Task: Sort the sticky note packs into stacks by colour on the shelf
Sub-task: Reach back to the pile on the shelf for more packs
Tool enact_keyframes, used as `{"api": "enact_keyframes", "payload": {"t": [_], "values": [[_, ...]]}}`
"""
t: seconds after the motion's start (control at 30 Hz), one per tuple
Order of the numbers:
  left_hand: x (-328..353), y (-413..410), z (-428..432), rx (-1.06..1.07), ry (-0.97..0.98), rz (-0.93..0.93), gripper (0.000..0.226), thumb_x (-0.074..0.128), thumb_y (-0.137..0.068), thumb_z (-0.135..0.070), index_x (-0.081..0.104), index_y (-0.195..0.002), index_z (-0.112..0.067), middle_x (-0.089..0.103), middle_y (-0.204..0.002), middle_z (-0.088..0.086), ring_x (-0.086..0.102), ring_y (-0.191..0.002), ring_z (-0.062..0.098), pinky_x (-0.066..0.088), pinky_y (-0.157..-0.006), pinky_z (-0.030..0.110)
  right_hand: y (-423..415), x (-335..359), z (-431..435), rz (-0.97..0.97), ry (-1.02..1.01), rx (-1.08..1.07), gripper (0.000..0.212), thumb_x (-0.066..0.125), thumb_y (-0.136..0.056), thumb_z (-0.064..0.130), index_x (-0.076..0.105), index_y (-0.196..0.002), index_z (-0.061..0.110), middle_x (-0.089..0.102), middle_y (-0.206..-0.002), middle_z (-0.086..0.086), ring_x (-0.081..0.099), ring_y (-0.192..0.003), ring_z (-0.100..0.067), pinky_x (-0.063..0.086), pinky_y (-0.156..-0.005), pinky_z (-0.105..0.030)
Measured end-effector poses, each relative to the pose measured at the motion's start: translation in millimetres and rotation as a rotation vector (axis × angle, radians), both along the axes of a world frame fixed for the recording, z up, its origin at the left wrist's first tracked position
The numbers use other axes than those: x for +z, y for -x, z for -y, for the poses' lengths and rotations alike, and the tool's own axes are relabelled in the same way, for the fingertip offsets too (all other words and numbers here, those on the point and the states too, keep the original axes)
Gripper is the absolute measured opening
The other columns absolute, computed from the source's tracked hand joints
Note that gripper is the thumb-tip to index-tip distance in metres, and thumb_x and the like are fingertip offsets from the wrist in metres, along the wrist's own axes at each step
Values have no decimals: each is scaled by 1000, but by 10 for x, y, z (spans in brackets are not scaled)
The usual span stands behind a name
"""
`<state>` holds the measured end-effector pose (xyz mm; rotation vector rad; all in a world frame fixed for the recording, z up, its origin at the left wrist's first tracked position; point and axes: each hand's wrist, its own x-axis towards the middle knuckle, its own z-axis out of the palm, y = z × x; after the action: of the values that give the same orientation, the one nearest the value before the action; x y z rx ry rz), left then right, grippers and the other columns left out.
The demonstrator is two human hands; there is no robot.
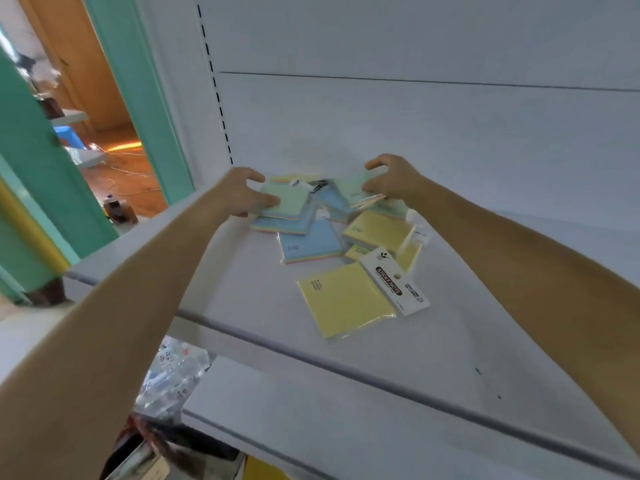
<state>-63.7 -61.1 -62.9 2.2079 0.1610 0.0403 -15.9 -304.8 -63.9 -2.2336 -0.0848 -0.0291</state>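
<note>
Sticky note packs (329,230) in clear wrappers, pale green, blue and yellow, lie in a loose overlapping heap on a white metal shelf (242,306) backed by a white panel (415,126). Landmark: the large yellow square pack (343,299) with a white header card (394,285), nearest the shelf's front edge. Just behind it lie a second yellow pack (377,230) and, behind and to its left, a blue pack (311,242). Farther behind the landmark, the left hand (239,192) pinches a pale green pack (287,200), thumb on top. Behind and slightly right, the right hand (394,181) curls its fingers round another pale green pack (356,188), which is tilted. Far left of the landmark, a teal door frame (138,98) opens onto a wooden floor (128,168).
</note>
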Motion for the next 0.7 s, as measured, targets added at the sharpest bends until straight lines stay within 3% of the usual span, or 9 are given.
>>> {"api": "enact_keyframes", "payload": {"t": [0.1, 0.27, 0.43, 0.57, 0.7], "values": [[70, 2, -49, -82, 98, 73, 43, 66, -83, -8, 53, -123, -8, 51, -88, 8, 51, -72, 15, 46, -51, 14, 85, 64, 22, 71, -25, -63, 40, 52, -82, 1, 55, -120, 12, 48, -99, -3, 50, -86, -19, 40, -54, -15], [218, -19, 102, -137, 348, 198, 30, 52, -86, 1, 55, -108, -20, 48, -108, 11, 50, -94, 23, 46, -66, 22, 349, 123, 138, 160, -248, -216, 47, 37, -81, -8, 57, -119, 13, 42, -77, 3, 47, -77, -17, 38, -56, -19], [219, -9, 589, -172, 469, 239, 32, 44, -82, 2, 55, -100, -23, 50, -103, 8, 50, -80, 20, 41, -61, 25, 801, 84, 554, 243, -305, -309, 53, 35, -80, -11, 53, -123, 14, 44, -102, -6, 40, -65, -7, 31, -34, -6], [176, 97, 1188, -289, 410, 188, 43, 45, -84, 3, 57, -120, -18, 51, -117, 10, 45, -67, 14, 38, -50, 18, 1230, 69, 1110, 259, -311, -414, 56, 37, -82, -9, 51, -128, 20, 46, -116, -2, 47, -92, -18, 38, -52, -9], [215, 352, 1930, -415, 409, 146, 47, 45, -85, 3, 53, -127, -15, 48, -138, 13, 48, -92, 18, 39, -56, 19, 1737, 54, 1791, 261, -313, -524, 55, 39, -84, -8, 49, -130, 19, 46, -124, -2, 47, -103, -20, 41, -78, -27]]}}
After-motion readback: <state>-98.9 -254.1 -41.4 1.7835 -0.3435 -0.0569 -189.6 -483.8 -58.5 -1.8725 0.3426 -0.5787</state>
